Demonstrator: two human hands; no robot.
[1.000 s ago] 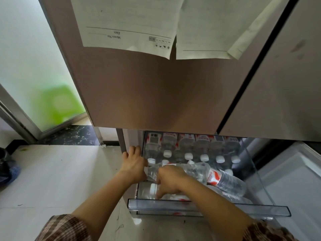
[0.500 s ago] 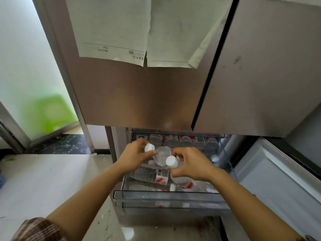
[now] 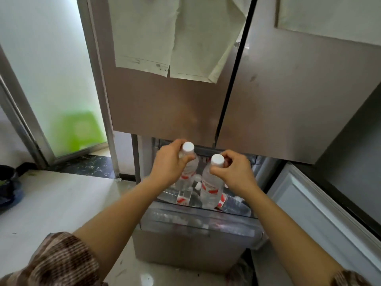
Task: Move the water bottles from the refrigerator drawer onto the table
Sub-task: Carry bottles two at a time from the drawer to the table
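Observation:
My left hand grips the neck of a clear water bottle with a white cap and red label, held upright above the drawer. My right hand grips the neck of a second such bottle, also upright and right beside the first. Both hang over the open refrigerator drawer, a clear plastic bin pulled out at the fridge's bottom. More bottles lie in the drawer beneath them, partly hidden by the held ones.
The closed upper fridge doors carry taped paper sheets. A white open door or drawer panel stands to the right. A frosted glass door is at left, above pale floor tiles. No table is in view.
Both hands have risen out of the drawer, each lifting a bottle upright by its neck. The view has pulled back from the drawer.

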